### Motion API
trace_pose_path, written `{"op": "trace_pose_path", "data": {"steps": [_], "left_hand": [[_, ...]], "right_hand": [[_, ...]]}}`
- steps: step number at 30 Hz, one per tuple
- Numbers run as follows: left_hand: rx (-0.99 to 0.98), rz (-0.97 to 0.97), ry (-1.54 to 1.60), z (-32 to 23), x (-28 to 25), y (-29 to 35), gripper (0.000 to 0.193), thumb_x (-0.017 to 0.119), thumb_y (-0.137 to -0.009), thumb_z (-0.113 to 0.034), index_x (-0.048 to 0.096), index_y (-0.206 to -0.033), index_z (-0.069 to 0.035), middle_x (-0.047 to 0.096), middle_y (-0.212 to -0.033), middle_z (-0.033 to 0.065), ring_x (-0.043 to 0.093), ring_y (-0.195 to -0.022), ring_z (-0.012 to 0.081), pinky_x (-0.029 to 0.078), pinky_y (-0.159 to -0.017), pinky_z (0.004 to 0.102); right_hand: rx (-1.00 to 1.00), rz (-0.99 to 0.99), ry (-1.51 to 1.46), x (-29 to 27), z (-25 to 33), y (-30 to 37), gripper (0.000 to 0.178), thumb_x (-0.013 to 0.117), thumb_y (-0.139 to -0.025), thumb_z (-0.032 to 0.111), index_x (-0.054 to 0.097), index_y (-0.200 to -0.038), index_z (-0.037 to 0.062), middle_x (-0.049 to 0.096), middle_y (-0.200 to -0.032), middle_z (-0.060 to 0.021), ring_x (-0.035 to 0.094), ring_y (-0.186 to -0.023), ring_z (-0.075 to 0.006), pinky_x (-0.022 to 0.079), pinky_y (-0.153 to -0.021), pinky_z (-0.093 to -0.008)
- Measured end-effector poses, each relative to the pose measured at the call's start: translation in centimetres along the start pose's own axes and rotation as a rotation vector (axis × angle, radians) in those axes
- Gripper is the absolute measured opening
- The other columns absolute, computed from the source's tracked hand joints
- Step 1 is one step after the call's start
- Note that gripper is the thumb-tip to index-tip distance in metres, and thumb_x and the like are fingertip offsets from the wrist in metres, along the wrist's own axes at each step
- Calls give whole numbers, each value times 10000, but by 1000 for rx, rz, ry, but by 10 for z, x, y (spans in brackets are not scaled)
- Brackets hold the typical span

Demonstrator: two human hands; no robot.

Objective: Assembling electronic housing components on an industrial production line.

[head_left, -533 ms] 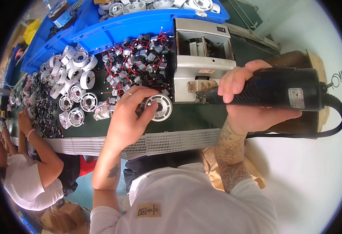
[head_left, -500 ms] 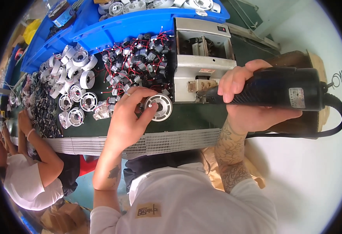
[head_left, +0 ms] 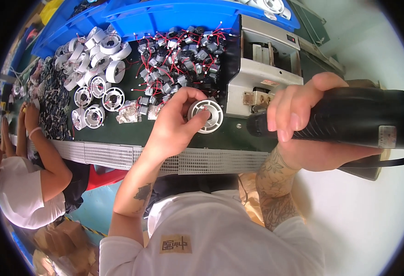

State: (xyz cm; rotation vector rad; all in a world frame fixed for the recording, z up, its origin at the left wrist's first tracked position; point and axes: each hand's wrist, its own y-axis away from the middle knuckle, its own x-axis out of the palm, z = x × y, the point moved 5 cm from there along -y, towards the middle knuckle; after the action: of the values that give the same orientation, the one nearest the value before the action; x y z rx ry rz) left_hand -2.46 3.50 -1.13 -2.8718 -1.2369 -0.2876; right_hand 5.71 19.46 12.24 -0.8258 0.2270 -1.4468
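My left hand (head_left: 176, 123) pinches a white round plastic housing (head_left: 216, 123) with a spoked rim, its thumb inside the ring. The housing is at the dark green bench top. My right hand (head_left: 298, 122) wraps around a black electric screwdriver (head_left: 358, 115), held nearly level with its nose pointing left toward the housing. A gap separates the nose from the housing, and the bit is hard to make out. Just behind the nose stands a grey metal screw feeder (head_left: 261, 71) with a small brass-coloured outlet block (head_left: 257, 99).
Small motors with red wires (head_left: 181, 60) lie heaped behind my left hand. More white housings (head_left: 98, 69) are piled to their left, beside small dark parts (head_left: 54, 99). Blue bins (head_left: 174, 18) line the back. A perforated grey strip (head_left: 202, 161) edges the bench. Another person's arm (head_left: 50, 152) works at left.
The screwdriver's nose has come away from the feeder's outlet, toward me and to the left. My left hand still holds the housing. The whole view has shifted slightly.
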Motion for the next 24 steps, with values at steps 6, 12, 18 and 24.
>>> {"op": "trace_pose_path", "data": {"steps": [6,12,18,24], "left_hand": [[58,-15,9,6,-1,4,233,618,-894,-20,507,-1099,-15,622,-930,47,584,-845,78,486,-725,237],[58,1,-3,7,0,0,237,620,-892,-23,510,-1102,-16,625,-937,46,570,-832,74,478,-721,239],[84,-17,-8,6,-10,-1,233,618,-882,-13,519,-1093,-20,617,-927,38,554,-808,68,469,-699,237],[288,-48,-304,-7,-4,4,294,658,-828,-34,550,-1102,-37,547,-908,14,520,-799,96,439,-648,246]], "right_hand": [[40,47,-24,17,-27,-7,1133,362,-709,917,415,-1341,-22,581,-795,-93,544,-571,-207,444,-544,-376],[91,-110,-140,14,-40,-7,1169,319,-660,960,456,-1286,-18,576,-784,-112,556,-578,-225,442,-543,-373],[159,-91,-152,28,-53,-19,1113,369,-648,954,513,-1144,-32,565,-716,-107,549,-552,-228,441,-503,-347],[91,-145,-72,33,-49,-12,1019,397,-676,923,486,-1061,-16,548,-703,-76,525,-529,-184,444,-498,-331]]}}
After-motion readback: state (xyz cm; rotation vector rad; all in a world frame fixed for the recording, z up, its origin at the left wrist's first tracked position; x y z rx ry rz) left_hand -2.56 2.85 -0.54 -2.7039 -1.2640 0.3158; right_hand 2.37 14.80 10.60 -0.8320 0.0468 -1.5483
